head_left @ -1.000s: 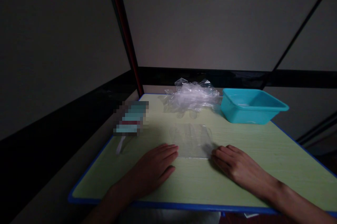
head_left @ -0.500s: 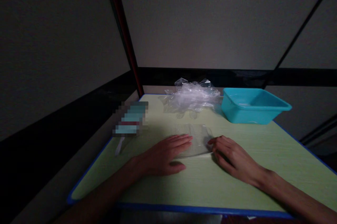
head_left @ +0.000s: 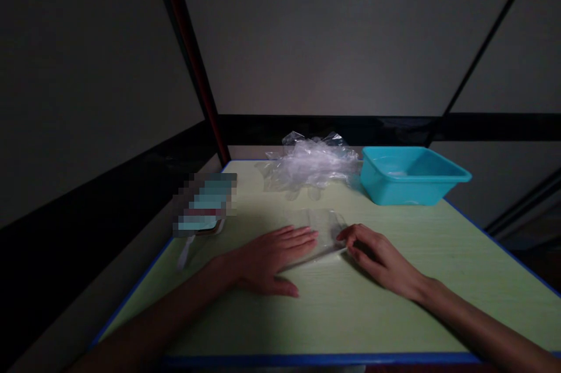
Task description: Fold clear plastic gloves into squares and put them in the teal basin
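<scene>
A thin, clear plastic bag [head_left: 326,232] lies on the table between my two hands. My left hand [head_left: 272,259] rests flat over its left part, fingers stretched out together and thumb apart, hiding some of the bag. At the bag's right edge, the bent fingers of my right hand [head_left: 377,256] pinch the film. The bag's near edge slants up toward that pinch.
Behind my hands is a heap of crumpled clear plastic bags [head_left: 313,159]. A turquoise plastic basin [head_left: 403,186] stands at the back right. A pixelated flat object [head_left: 205,203] with a whitish strap [head_left: 184,251] lies on the left. Blue edging borders the pale green table [head_left: 350,320].
The whole scene has shifted a little left in view. Under my flattened left hand, the bag's near edge now slants more steeply toward my right fingers.
</scene>
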A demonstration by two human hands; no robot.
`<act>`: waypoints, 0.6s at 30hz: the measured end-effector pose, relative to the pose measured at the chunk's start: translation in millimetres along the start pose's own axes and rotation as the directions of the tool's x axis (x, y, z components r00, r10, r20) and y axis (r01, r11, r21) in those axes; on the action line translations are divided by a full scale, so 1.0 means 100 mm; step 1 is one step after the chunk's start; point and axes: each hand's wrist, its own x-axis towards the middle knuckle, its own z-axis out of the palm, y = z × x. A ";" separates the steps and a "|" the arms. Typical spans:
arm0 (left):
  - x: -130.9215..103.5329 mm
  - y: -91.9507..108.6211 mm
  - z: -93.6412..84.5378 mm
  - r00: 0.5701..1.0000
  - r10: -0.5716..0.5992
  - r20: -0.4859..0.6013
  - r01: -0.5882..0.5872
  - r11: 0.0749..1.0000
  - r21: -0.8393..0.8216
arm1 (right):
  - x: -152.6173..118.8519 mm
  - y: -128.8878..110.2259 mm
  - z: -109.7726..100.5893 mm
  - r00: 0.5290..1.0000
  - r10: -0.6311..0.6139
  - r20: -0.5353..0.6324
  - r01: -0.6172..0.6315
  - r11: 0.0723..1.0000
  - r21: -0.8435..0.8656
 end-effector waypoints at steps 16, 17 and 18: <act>0.00 0.05 0.03 1.000 0.003 -0.031 -0.003 1.000 0.010 | -0.02 0.09 -0.18 0.924 -0.233 0.305 0.312 0.918 -0.246; 0.01 0.05 0.03 0.999 0.003 -0.032 -0.003 1.000 0.009 | -0.01 0.11 -0.20 0.916 -0.244 0.319 0.333 0.905 -0.264; 0.01 0.05 0.02 0.999 0.004 -0.035 -0.004 1.000 0.008 | -0.01 0.13 -0.21 0.907 -0.258 0.332 0.356 0.891 -0.280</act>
